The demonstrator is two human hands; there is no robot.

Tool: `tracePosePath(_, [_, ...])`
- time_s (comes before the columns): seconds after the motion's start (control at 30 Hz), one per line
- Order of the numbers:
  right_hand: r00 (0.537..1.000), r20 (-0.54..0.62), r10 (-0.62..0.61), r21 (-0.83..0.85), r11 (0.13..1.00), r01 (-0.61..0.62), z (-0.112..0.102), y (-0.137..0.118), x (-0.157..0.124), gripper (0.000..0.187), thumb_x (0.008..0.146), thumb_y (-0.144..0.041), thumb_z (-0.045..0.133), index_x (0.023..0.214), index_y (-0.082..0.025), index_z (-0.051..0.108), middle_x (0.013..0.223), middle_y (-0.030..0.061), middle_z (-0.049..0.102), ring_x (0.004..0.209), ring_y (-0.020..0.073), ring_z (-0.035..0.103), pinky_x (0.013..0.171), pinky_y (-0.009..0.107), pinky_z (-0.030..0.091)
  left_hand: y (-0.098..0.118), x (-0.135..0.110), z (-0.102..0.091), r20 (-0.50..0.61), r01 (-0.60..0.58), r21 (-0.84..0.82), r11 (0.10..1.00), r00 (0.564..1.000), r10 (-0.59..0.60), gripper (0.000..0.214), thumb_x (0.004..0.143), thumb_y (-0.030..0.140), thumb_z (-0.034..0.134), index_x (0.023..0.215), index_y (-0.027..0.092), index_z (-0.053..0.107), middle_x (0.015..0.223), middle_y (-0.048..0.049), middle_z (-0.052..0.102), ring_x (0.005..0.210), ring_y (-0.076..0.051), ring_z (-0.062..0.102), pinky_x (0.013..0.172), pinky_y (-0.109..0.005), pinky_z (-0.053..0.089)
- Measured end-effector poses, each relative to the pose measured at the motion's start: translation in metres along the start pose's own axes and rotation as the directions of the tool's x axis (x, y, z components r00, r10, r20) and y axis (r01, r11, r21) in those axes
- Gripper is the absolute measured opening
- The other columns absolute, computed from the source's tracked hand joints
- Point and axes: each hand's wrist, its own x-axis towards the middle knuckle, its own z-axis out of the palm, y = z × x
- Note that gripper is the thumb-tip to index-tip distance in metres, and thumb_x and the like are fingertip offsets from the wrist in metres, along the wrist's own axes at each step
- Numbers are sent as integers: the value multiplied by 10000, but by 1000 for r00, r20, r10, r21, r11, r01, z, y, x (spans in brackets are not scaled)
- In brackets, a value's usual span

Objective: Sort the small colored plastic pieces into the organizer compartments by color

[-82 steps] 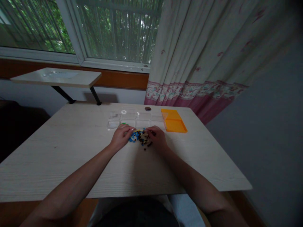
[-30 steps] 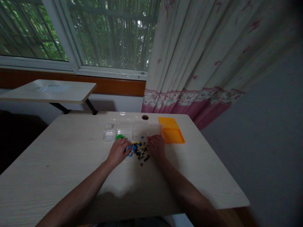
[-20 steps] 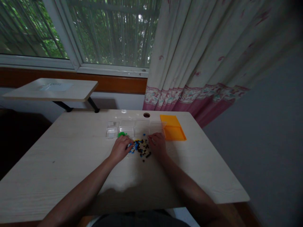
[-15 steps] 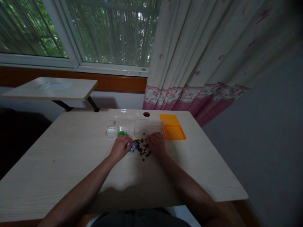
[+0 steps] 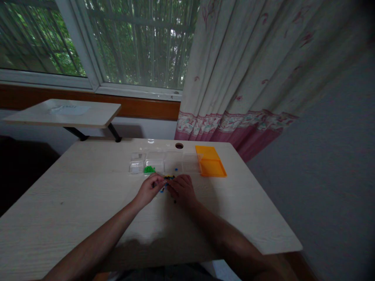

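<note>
My left hand is pinched at the near side of a clear plastic box; whatever sits between its thumb and fingers is too small to name. My right hand bends over a pile of small toy bricks, hiding most of it. Its fingertips come close to those of my left hand, and what they grip is hidden. Blue, black and yellow pieces peek out around the fingers. Green bricks lie in one compartment of the clear box, and a single blue brick shows in another.
An open orange case lies right of the clear box. Behind is a round cable hole in the table. A raised shelf stands at the back left. A curtain hangs behind the right side.
My right hand has moved left across the brick pile, up to my left hand, and now covers many of the bricks. My left hand stays nearly in place. The view has shifted slightly.
</note>
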Motion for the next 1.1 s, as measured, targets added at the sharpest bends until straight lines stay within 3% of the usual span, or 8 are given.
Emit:
tracePosePath(0.17, [999,-50,-10,-11,1000,9,-3,-1,1,137,901,-303,602,967,-269,717,805,16,704,836,162,578,846,334,401,1,-1,1,39,28,-41,999,999,-27,369,888,511,548,801,166,646,760,-26,567,719,-141,532,656,-253,437])
tracePosePath(0.57, [1000,-6,4,-7,1000,-4,-2,0,-2,151,893,-307,611,996,-288,719,824,15,711,833,161,596,839,343,399,4,1,1,71,-32,-26,999,997,34,397,915,481,509,721,165,651,724,-28,568,707,-144,541,663,-262,453])
tracePosePath(0.7, [1000,2,2,7,1000,-2,-2,10,0,157,898,-312,604,1000,-295,723,829,11,711,827,153,597,853,337,395,6,4,-7,-8,-58,19,998,998,58,381,956,448,441,876,177,695,839,-56,631,830,-171,583,760,-295,480])
tracePosePath(0.77, [997,-43,65,-6,998,-65,-4,21,2,154,901,-308,600,972,-267,730,820,20,709,828,159,596,846,339,395,7,6,-16,-84,-46,84,995,995,53,355,968,419,427,1004,188,694,909,-63,649,893,-181,592,811,-311,478])
tracePosePath(0.93, [941,-73,331,-21,943,-333,-4,56,1,208,923,-313,554,942,-211,734,760,37,672,750,168,576,748,315,413,-1,9,-33,-140,-60,209,976,986,90,297,968,356,444,978,204,699,949,-65,666,936,-187,597,849,-314,470])
tracePosePath(1.1, [935,-15,355,-93,930,-354,4,64,-4,217,931,-313,546,972,-213,734,769,39,661,752,174,554,744,315,388,-10,7,-27,-94,-108,274,956,986,139,290,963,348,456,960,198,704,890,-66,654,902,-189,591,830,-321,472])
